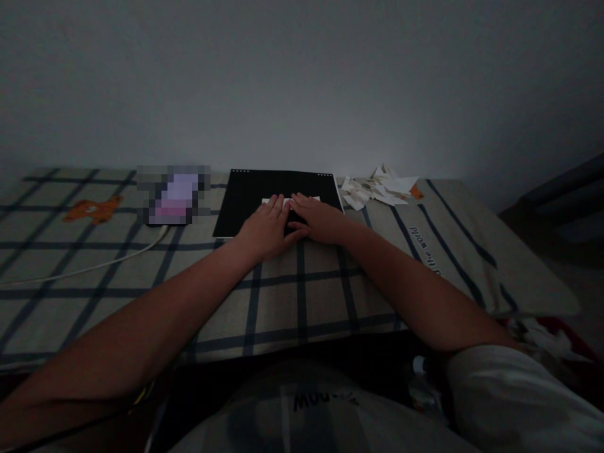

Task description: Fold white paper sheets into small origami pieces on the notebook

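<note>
Black board under white paper — beige cloth with dark blue checks, orange bear print.

A folded paper lies on a board (paper scraps just right), cable left.

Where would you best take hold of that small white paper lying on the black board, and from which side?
Probably by its far long edge, coming from the wall side. The white paper lies flat on the black board, and the left hand and right hand press flat on its near part, so only the far strip is free. A thin, flat sheet needs a fingertip pinch under that edge.
</note>
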`<state>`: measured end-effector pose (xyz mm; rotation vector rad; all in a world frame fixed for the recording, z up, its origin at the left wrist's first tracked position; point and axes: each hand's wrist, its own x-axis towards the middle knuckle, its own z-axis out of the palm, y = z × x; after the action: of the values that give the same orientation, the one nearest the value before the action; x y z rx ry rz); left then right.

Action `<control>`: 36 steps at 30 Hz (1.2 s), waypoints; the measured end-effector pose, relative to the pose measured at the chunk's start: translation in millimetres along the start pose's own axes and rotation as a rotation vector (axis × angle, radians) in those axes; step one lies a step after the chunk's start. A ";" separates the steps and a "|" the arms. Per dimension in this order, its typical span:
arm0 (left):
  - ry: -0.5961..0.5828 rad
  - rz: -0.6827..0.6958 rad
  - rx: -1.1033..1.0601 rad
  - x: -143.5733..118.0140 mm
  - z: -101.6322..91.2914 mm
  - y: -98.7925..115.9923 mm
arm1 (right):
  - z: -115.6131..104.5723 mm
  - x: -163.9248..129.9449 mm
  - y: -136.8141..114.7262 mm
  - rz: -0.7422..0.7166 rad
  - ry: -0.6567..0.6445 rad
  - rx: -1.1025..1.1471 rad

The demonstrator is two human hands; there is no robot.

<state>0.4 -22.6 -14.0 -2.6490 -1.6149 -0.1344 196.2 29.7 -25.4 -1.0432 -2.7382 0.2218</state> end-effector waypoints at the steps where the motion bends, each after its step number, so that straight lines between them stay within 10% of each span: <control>1: -0.023 -0.011 0.011 0.2 -0.7 0.5 | 2.0 0.7 0.5 0.002 -0.015 0.020; 36: -0.288 -0.209 0.138 -7.9 -30.7 3.7 | -27.8 -21.0 -2.9 0.221 -0.156 -0.133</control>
<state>-1.5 -33.6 15.9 -2.4802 -1.9032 0.3571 216.4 15.4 -0.7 -1.4241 -2.8034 0.1620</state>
